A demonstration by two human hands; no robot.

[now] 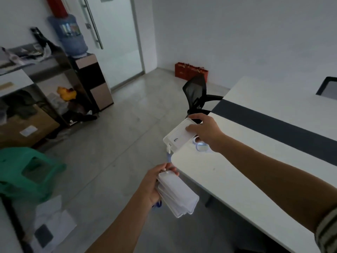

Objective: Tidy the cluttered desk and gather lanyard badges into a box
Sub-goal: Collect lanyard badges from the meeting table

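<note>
My right hand (205,131) grips a clear plastic badge holder (177,137) with a dark mark on its card, held just above the near left corner of the white desk (255,179). A blue lanyard (201,147) loops on the desk under that hand and trails off the edge. My left hand (155,185) holds a stack of several clear badge holders (177,195) over the floor, left of the desk, with a bit of blue lanyard hanging below the palm. No box for the badges is in view.
A black mesh chair (197,95) stands at the desk's far left end. Red gift bags (191,71) lean on the back wall. A green plastic stool (27,172), a cardboard box (23,126), shelves (54,75) and a water dispenser (91,77) line the left side.
</note>
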